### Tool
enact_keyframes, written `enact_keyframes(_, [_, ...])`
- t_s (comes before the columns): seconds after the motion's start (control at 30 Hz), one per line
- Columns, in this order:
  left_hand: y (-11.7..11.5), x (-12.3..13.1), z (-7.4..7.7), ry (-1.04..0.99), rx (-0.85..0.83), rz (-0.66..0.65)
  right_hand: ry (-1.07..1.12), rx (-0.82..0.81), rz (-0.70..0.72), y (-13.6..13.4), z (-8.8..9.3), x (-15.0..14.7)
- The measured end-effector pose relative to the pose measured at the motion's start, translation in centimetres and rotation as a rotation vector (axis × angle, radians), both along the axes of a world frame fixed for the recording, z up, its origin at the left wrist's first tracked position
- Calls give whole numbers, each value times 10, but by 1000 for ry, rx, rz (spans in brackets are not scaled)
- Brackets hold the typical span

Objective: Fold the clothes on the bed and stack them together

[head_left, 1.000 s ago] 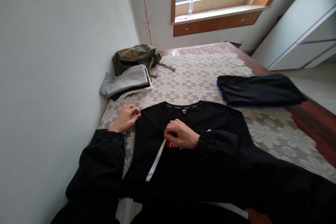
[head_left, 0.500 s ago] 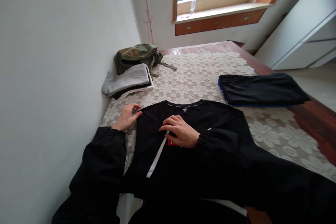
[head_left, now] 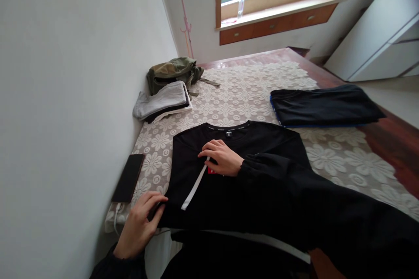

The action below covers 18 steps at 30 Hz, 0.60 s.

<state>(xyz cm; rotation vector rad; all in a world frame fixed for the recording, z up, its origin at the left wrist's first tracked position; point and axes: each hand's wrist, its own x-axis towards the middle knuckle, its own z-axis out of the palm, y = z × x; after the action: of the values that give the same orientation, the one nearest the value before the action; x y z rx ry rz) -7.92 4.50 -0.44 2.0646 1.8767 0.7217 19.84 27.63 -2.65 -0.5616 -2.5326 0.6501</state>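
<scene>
A black shirt (head_left: 262,200) lies flat in front of me, neckline away from me, with a white stripe (head_left: 196,185) and a partly covered red patch (head_left: 212,170) on its front. My right hand (head_left: 222,157) rests on the chest, fingers bent together and thumb at the stripe's upper end, gripping the cloth there. Down at the shirt's lower left edge, my left hand (head_left: 142,220) has thumb and fingers closed on the fabric. Its fingertips partly hide the edge they hold.
The bed has a floral lace cover (head_left: 238,96). A folded dark garment pile (head_left: 324,104) lies right; folded grey clothes (head_left: 163,98) and a green backpack (head_left: 173,72) sit by the left wall. A black phone (head_left: 129,178) with a white cable (head_left: 117,216) lies at the left edge.
My left hand has moved from the shirt's left shoulder down to its lower left edge, uncovering the phone. My right hand stays on the chest.
</scene>
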Motion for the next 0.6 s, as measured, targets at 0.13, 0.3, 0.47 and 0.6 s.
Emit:
enact_keyframes(0.13, [-3, -8, -14, 24, 158, -11, 8, -24, 16, 1, 1, 0])
enact_keyframes(0.3, [-11, -7, -17, 39, 197, 91, -12, 8, 74, 2, -2, 0])
enact_keyframes(0.47, [-13, -2, -21, 29, 210, 176, -11, 17, 76, 2, -3, -1])
enact_keyframes(0.6, [-12, -8, -20, 54, 208, 121, -11, 26, 79, 2, -3, -1])
